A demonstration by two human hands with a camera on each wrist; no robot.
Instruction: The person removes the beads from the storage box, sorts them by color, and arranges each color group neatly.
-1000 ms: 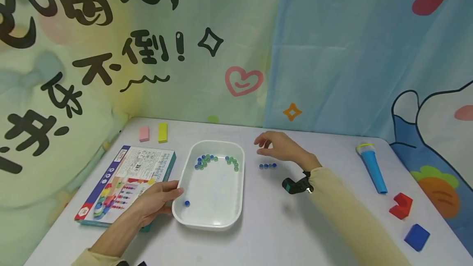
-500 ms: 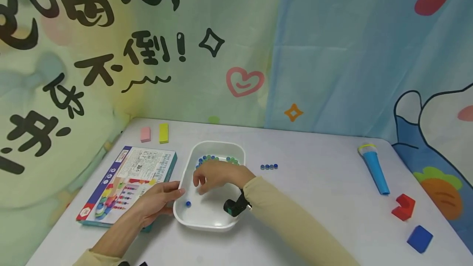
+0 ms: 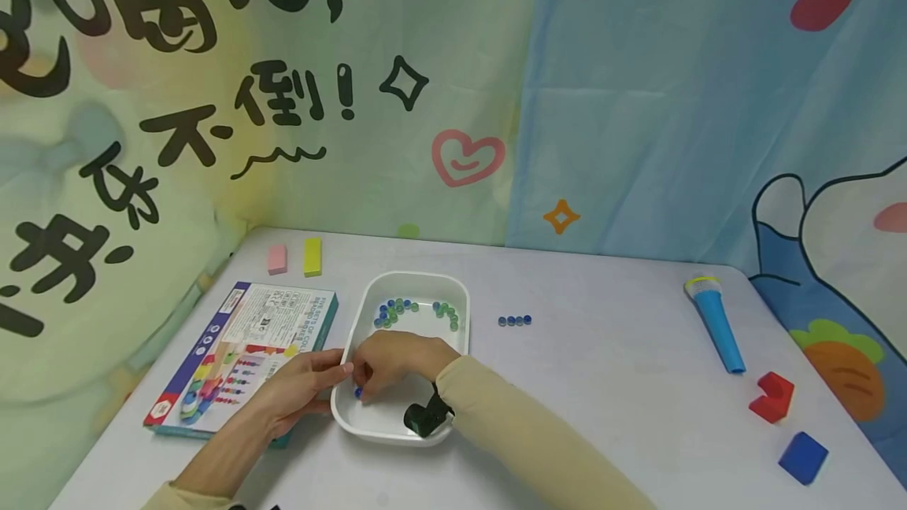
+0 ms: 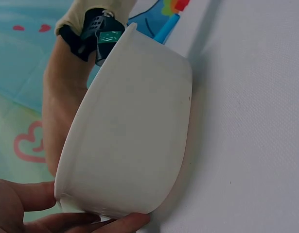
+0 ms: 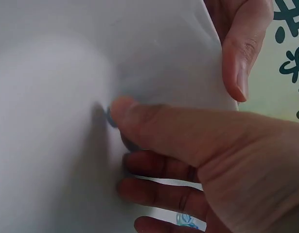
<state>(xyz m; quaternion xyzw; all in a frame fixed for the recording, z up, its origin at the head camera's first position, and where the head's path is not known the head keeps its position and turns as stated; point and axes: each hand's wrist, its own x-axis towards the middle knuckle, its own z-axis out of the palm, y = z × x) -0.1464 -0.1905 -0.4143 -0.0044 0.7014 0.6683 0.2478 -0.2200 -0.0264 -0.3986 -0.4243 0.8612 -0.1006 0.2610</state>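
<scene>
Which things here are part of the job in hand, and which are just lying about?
In use: white tray, lone blue bead, bead row, right hand, left hand.
Lying about: game box, blue tube, pink block, yellow block, red block, blue block.

Four beads (image 3: 514,321) beside one tray (image 3: 464,297), seemingly.

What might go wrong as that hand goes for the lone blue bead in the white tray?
The blue bead is small and round, so it may roll away from the right hand. The left hand grips only the white tray's near rim; a push might tip it and scatter the bead cluster.
</scene>
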